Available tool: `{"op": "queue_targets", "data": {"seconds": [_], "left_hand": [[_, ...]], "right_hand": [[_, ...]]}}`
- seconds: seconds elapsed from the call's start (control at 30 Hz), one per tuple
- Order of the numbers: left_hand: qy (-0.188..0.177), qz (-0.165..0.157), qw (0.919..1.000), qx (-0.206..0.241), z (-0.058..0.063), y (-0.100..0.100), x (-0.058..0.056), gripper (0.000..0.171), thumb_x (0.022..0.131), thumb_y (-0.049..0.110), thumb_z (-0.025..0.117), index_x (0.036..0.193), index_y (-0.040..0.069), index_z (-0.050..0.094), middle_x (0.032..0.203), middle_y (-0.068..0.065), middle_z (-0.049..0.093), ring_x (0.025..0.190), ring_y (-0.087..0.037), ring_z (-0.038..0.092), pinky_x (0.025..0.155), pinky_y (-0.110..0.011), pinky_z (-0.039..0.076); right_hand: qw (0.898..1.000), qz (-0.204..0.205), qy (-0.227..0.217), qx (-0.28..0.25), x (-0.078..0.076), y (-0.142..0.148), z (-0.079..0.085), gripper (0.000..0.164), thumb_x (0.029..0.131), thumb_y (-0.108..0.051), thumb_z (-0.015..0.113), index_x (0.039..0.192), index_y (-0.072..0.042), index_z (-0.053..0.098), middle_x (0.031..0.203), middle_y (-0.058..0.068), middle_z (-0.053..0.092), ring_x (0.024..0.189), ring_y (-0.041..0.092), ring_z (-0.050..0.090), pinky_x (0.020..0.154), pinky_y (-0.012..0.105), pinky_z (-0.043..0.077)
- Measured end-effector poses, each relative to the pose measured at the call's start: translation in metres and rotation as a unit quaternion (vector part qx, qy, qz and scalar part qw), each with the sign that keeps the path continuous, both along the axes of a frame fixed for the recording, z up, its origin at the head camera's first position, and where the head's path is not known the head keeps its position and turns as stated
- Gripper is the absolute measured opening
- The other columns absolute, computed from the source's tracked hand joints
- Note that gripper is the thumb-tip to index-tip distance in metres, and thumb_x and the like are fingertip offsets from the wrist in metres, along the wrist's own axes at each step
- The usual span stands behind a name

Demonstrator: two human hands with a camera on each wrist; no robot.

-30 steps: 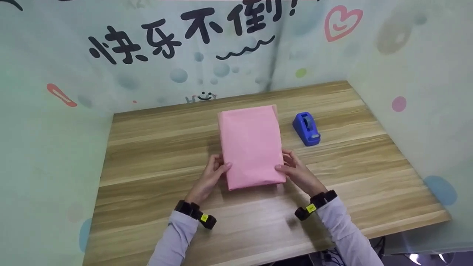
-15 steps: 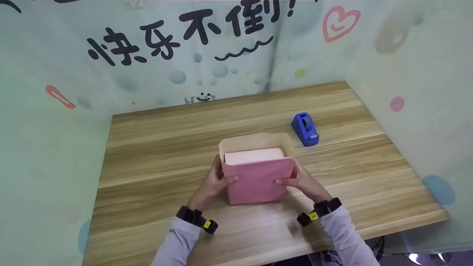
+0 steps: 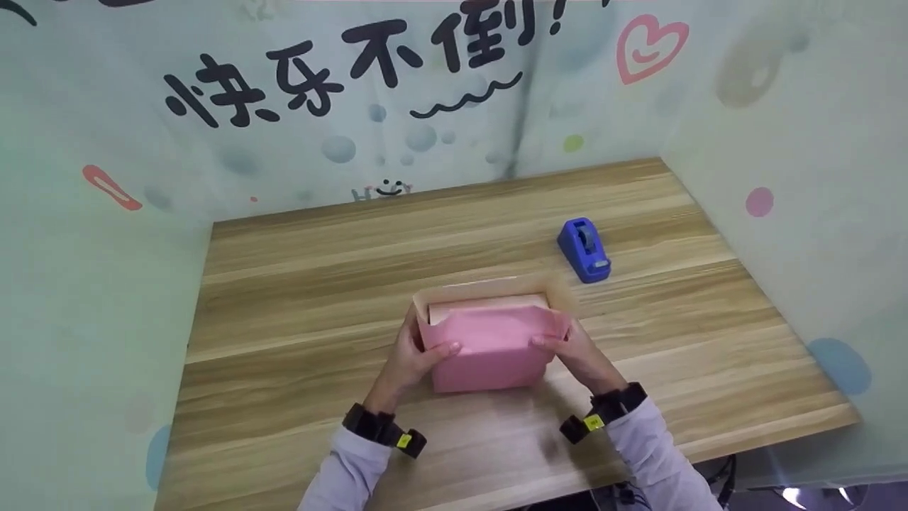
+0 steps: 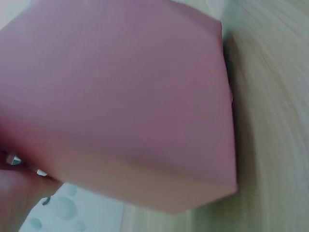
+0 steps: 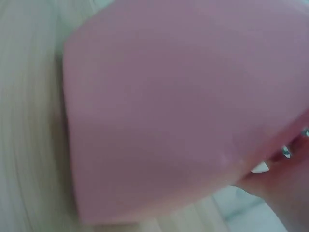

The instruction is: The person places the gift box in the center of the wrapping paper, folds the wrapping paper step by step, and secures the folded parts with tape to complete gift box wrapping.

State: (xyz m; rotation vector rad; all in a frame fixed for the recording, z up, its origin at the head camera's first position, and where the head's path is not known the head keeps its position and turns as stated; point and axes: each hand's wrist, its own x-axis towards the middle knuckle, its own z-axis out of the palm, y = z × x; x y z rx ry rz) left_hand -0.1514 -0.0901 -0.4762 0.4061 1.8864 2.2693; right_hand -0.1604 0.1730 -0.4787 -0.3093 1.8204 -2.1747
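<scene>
A box (image 3: 489, 304) with a pale end stands upright inside pink wrapping paper (image 3: 489, 369), its unwrapped end facing up. The paper rises past the box on all sides and shows a beige inside at the back. My left hand (image 3: 411, 358) grips the left side, thumb on the near face and fingers behind the edge. My right hand (image 3: 587, 358) holds the right side likewise, its thumb near the top corner. Between the thumbs the near paper bends inward over a crease. Both wrist views are filled by the smooth pink paper (image 4: 130, 96), its lower end at the wooden table.
A blue tape dispenser (image 3: 584, 250) sits on the wooden table (image 3: 305, 298) beyond the box to the right. Printed fabric walls (image 3: 269, 163) enclose the table at the back and sides. Dark cables (image 3: 723, 479) show below the front edge at right.
The wrapped box has been tipped from showing its broad pink face to standing with its unwrapped end up. Since then, the near paper has bent inward under the thumbs.
</scene>
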Motion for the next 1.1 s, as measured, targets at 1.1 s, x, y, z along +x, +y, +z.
{"op": "queue_targets", "data": {"seconds": [1.1], "left_hand": [[-0.069, 0.275, 0.9589, 0.006, 0.015, 0.042, 0.004, 0.041, 0.089, 0.009, 0.056, 0.128, 0.001, 0.044, 0.09, -0.003, 0.046, 0.085, -0.017, 0.046, 0.084, -0.032, 0.04]], "right_hand": [[0.964, -0.262, -0.031, 0.034, 0.009, -0.046, 0.023, 0.053, 0.098, -0.019, 0.04, 0.145, -0.001, 0.025, 0.152, 0.012, 0.025, 0.14, 0.018, 0.021, 0.117, 0.034, 0.014]]}}
